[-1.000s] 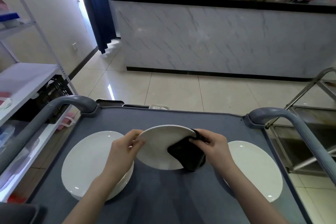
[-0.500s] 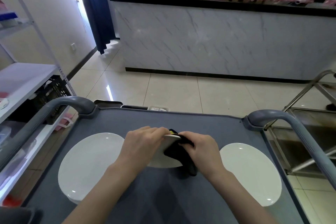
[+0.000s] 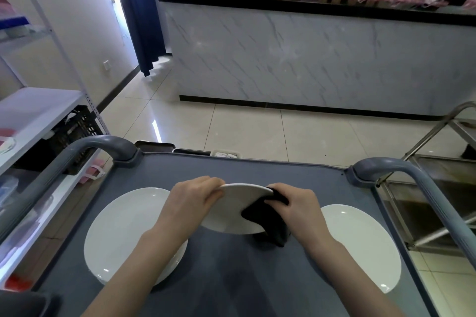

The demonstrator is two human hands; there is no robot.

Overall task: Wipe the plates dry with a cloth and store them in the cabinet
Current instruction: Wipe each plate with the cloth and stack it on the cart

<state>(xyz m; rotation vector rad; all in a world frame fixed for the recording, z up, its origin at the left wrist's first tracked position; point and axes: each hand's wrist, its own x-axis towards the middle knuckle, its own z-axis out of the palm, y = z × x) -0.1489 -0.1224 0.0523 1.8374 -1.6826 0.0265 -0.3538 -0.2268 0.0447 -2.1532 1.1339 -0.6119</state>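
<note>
A white plate (image 3: pixel 231 210) is held tilted above the grey cart top (image 3: pixel 257 172), its face toward me. My left hand (image 3: pixel 192 201) grips its left rim with curled fingers. My right hand (image 3: pixel 296 207) holds a black cloth (image 3: pixel 268 221) folded over the plate's right rim, with the cloth hanging down past the plate's lower edge. Two more white plates lie flat on the cart: a stack of plates on the left (image 3: pixel 123 234) and a single one on the right (image 3: pixel 360 244).
Grey curved cart handles rise at the left (image 3: pixel 85 149) and right (image 3: pixel 417 177). A white shelving rack (image 3: pixel 38 110) with a black crate stands left. A steel trolley (image 3: pixel 438 188) stands right. A marble-fronted counter (image 3: pixel 309 59) lies ahead across tiled floor.
The plate tipped up more steeply, then lowered to show its face again. My right hand slid the cloth along the plate's right rim. My left hand shifted its grip on the left rim.
</note>
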